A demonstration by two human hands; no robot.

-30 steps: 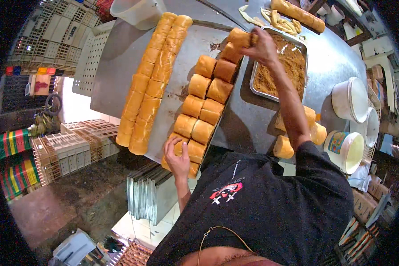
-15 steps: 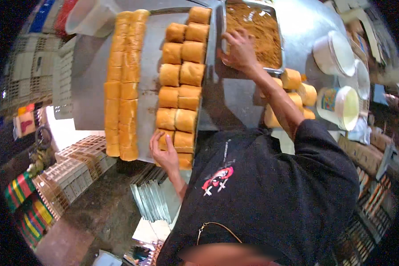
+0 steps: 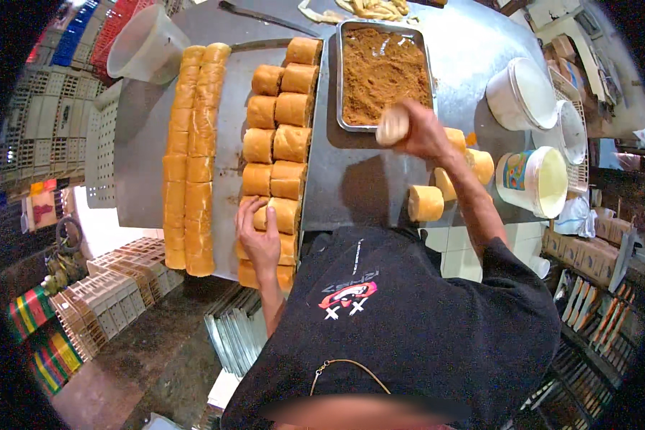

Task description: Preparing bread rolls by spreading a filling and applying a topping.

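My right hand [image 3: 424, 134] grips a pale bread roll [image 3: 393, 126] at the near edge of a metal tray of brown crumbs [image 3: 380, 68]. My left hand [image 3: 258, 238] rests flat on the nearest golden rolls [image 3: 283, 215] of a double row that lies on a flat steel sheet [image 3: 226, 154]. Two long rows of joined rolls [image 3: 190, 150] lie to the left on the same sheet. Three loose rolls [image 3: 426, 203] sit under my right forearm on the steel table [image 3: 344, 186].
White tubs [image 3: 523, 93], one holding a pale spread [image 3: 541, 180], stand at the right. A white bucket [image 3: 140, 46] and plastic crates [image 3: 54, 118] are at the left. Stacked metal trays [image 3: 233, 340] lie below the table edge. Shelves with packets [image 3: 588, 301] are at the lower right.
My right hand has come back from over the crumb tray toward me, holding a roll. My left hand has stayed on the nearest rolls. The view has tilted.
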